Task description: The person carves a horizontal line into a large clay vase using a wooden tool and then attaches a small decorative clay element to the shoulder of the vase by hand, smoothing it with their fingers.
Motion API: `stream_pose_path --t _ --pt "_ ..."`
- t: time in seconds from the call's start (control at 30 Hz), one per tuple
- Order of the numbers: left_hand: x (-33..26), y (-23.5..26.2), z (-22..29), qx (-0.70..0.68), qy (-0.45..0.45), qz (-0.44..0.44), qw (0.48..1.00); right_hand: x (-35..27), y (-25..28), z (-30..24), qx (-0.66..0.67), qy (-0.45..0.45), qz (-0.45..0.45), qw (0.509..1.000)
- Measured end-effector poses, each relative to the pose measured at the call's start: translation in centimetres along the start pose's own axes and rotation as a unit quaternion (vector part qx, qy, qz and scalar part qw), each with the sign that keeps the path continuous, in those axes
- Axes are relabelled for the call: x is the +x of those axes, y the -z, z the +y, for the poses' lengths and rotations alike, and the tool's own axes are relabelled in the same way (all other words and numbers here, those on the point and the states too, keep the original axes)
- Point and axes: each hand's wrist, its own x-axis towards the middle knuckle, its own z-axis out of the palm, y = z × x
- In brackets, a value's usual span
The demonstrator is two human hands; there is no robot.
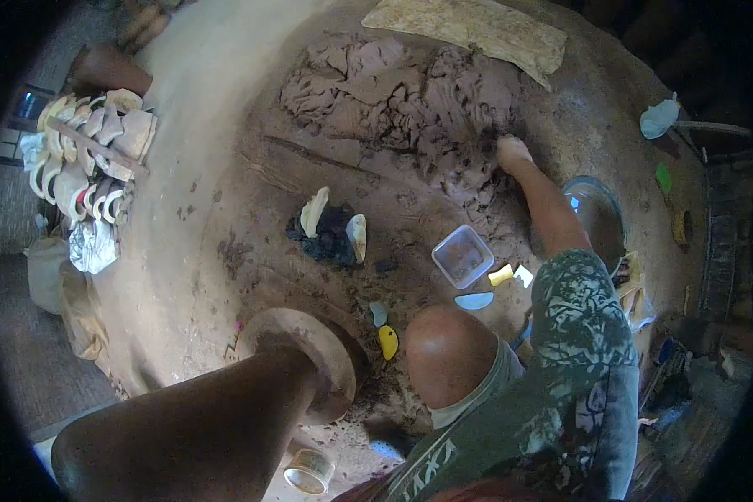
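Observation:
My right hand reaches far forward, its fingers curled and dug into a big heap of wet brown clay on the earthen floor. My right forearm runs back to a patterned green sleeve. My left hand is not in view. My bent knee shows at the centre bottom, and my other leg lies across the lower left, ending at a round clay disc.
Near my knee lie a square plastic tub, a yellow sponge, a pale blue rib and a yellow tool. A black cloth holds two cream shards. A metal bowl stands at the right, and stacked pale curved pieces at the left.

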Motion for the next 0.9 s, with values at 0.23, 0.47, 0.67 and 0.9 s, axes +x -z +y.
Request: stream_pose_path --t 0.23,0.47,0.67,0.9 --pt "0.7 -0.6 -0.3 -0.004 -0.005 -0.01 1.0 1.1 0.4 7.1 0.139 -0.138 0.012 0.981" --pt "0.0 -0.9 -0.8 0.009 0.008 -0.001 1.0 1.8 -1.8 2.0 0.125 -0.084 -0.058 0.987" --pt "0.6 -1.2 -1.2 0.008 0.003 -0.004 1.0 3.9 -4.7 3.2 0.159 -0.119 -0.03 0.98" --pt "-1.3 6.9 -0.8 0.033 -0.007 0.052 0.998 2.7 -5.3 -0.3 0.176 -0.044 0.009 0.983"
